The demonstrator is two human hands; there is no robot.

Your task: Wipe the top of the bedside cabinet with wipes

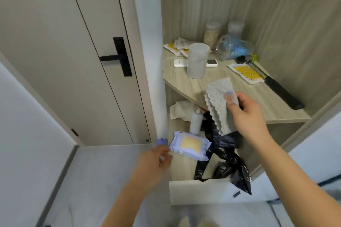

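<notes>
My right hand [245,110] pinches a grey dimpled wipe [218,101] between thumb and fingers, holding it in the air over the front edge of the wooden cabinet top [184,81]. The wipe hangs down, folded and wavy along its left side. My left hand [156,160] is low at the left, its fingers at the left end of a lilac wipes pack [190,145] with a pale yellow flap. The pack lies over the open drawer [193,190] below the cabinet top. Whether the left fingers grip the pack or only touch it is unclear.
On the cabinet top stand a frosted plastic jar [196,61], a white remote [179,63], yellow sachets [246,73], two jars [212,32], a bag with blue gloves [234,48] and a black-handled hammer [278,86]. The drawer holds black plastic bags [227,155], a white bottle [196,121] and cloth. A door [73,51] is left.
</notes>
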